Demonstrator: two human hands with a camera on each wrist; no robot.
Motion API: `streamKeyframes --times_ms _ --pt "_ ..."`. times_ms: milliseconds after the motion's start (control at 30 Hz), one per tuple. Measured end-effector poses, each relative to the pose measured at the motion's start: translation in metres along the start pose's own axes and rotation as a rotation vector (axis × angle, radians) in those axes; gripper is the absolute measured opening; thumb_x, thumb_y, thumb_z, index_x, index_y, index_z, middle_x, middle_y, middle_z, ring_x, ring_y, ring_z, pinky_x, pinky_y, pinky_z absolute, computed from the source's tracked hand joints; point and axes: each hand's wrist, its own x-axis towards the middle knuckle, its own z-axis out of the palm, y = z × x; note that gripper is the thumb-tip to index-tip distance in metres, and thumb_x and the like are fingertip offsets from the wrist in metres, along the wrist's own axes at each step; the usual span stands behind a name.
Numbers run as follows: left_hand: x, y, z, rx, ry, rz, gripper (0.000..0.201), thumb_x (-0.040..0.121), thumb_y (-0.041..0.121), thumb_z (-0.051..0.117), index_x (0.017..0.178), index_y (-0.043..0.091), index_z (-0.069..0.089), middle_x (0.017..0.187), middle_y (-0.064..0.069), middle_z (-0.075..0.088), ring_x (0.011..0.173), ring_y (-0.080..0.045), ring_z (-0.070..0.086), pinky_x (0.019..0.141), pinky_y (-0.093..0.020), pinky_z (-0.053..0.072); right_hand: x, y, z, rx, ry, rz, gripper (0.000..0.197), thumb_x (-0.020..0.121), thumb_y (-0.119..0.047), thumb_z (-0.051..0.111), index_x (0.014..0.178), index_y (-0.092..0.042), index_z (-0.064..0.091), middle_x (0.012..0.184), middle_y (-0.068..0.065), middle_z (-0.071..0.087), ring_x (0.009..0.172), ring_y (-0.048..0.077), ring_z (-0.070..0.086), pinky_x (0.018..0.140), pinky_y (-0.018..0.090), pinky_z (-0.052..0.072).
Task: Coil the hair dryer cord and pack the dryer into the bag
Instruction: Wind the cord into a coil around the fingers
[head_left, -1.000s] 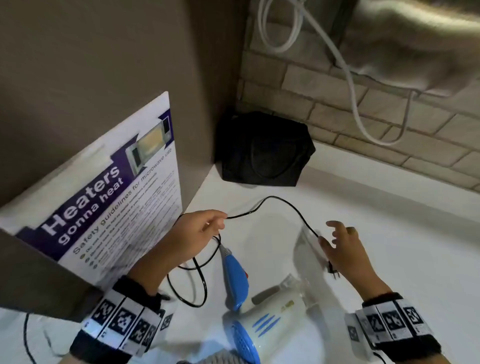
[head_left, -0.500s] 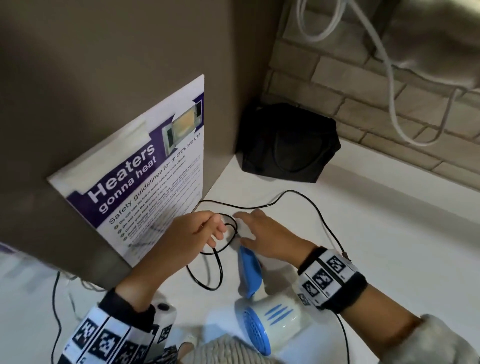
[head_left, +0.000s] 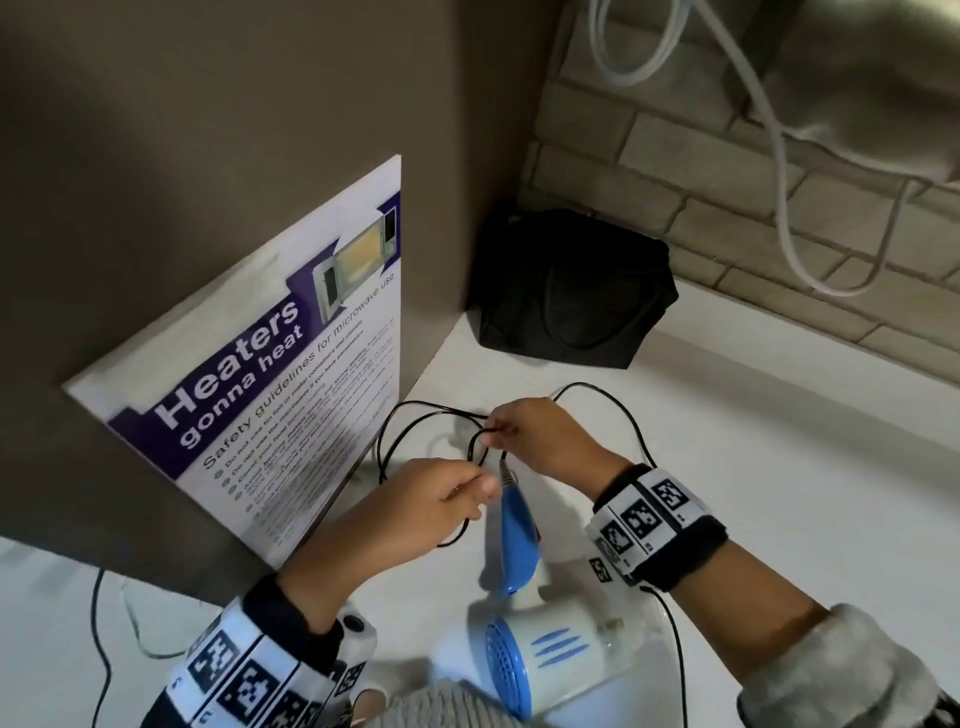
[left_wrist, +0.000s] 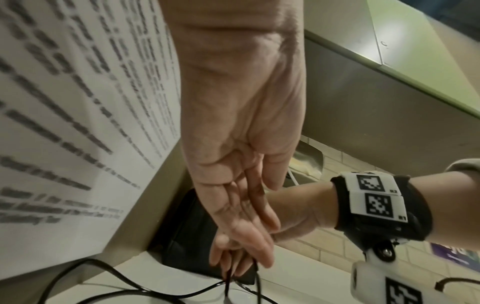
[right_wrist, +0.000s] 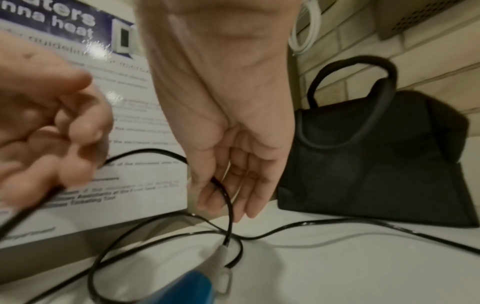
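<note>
Both hands work just beyond the dryer (head_left: 524, 644) handle: left hand (head_left: 441, 499) pinching gathered cord (head_left: 613, 410), right hand (head_left: 540, 441) fingertips nipping the next loop — best kept even and slack.

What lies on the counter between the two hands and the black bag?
In the head view, only a loop of the black cord on bare white counter; the bag stands apart.

A purple-and-white microwave safety poster (head_left: 270, 364) leans against the brown panel; a white cable (head_left: 779, 156) loops down the brick wall (head_left: 675, 171).
</note>
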Motion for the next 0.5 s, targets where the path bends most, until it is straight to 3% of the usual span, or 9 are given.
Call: streamKeyframes --times_ms 67,167,233,300,400,500 --pt "0.004 0.009 0.001 0.071 -0.018 0.014 0.025 0.095 0.039 0.045 0.104 0.030 0.067 0.096 -0.002 0.073 0.091 -0.019 0.067 0.084 -0.040 0.053 -0.009 0.007 -0.014 0.023 0.087 0.049 0.021 0.090 -0.033 0.059 0.089 -0.014 0.068 0.087 0.003 0.072 0.084 0.020 0.063 0.077 0.033 0.047" --pt "0.014 0.021 0.007 0.212 -0.038 0.021 0.032 0.097 0.038 0.043 0.118 0.025 0.061 0.109 0.002 0.070 0.100 -0.013 0.063 0.081 -0.023 0.046 -0.026 0.010 -0.031 0.115 0.265 0.086 0.005 0.089 -0.026 0.058 0.089 -0.023 0.061 0.070 -0.003 0.071 0.063 0.010 0.064 0.070 0.033 0.054" --pt "0.023 0.025 0.013 0.150 -0.067 -0.010 0.041 0.095 0.040 0.044 0.131 0.023 0.052 0.130 0.006 0.059 0.115 -0.008 0.056 0.093 -0.019 0.040 -0.039 0.006 -0.042 0.232 0.364 0.096 0.013 0.090 -0.020 0.058 0.100 -0.024 0.053 0.068 -0.003 0.072 0.054 0.010 0.066 0.065 0.035 0.059" --pt "0.034 0.027 0.020 0.028 -0.097 -0.012 0.053 0.091 0.049 0.047 0.137 0.026 0.044 0.138 0.006 0.052 0.123 -0.009 0.051 0.106 -0.028 0.038 -0.053 -0.002 -0.054 0.343 0.392 0.067 0.029 0.092 -0.015 0.057 0.114 -0.026 0.043 0.070 0.000 0.072 0.051 0.014 0.068 0.061 0.035 0.060" --pt "0.045 0.035 0.029 -0.152 -0.088 0.047 0.057 0.082 0.056 0.053 0.130 0.026 0.047 0.131 0.005 0.058 0.120 -0.009 0.055 0.105 -0.040 0.043 -0.069 -0.016 -0.067 0.399 0.386 -0.003 0.033 0.092 -0.007 0.052 0.114 -0.030 0.044 0.073 0.002 0.071 0.050 0.015 0.068 0.058 0.032 0.059" --pt "0.049 0.050 0.032 -0.341 -0.089 0.089 0.030 0.091 0.029 0.056 0.115 0.010 0.056 0.111 -0.006 0.070 0.105 -0.014 0.066 0.098 -0.037 0.049 -0.075 -0.021 -0.072 0.379 0.404 0.013 0.023 0.092 -0.008 0.051 0.096 -0.026 0.065 0.074 -0.001 0.072 0.061 0.011 0.069 0.065 0.031 0.058"
